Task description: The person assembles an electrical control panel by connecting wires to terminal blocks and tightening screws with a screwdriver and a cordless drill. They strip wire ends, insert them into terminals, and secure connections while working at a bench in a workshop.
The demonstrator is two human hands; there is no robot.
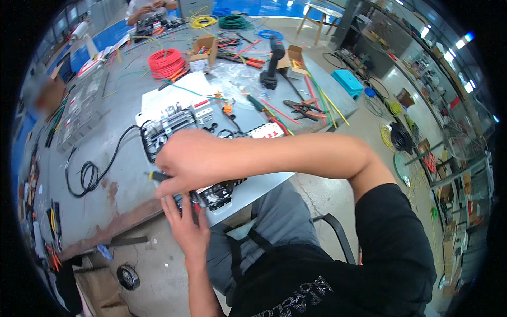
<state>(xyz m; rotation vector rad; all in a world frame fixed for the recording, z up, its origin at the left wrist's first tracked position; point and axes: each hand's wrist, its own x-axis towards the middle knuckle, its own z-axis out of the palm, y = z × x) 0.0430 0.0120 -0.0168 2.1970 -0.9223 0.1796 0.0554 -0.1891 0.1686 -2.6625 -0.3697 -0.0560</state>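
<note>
A metal panel [264,186] carrying dark electrical parts [219,195] lies across the table's front edge, over my lap. My right hand [187,158] reaches in from the right and is closed around a screwdriver-like tool [156,176] with a black and yellow handle end; its tip is hidden. Just below, my left hand [187,227] rests against the parts, fingers stretched and apart. A small red and dark piece [196,207] shows between its thumb and fingers. Behind my right forearm, grey rail-mounted parts [171,124] and a white terminal block [265,130] sit on the panel.
Red wire coils [166,64], a cordless drill [272,63], pliers [305,109] and a small open carton [204,50] lie farther back. A black cable [91,177] curls at left. Another person's hands [153,7] work at the far end. A chair armrest [338,235] stands at right.
</note>
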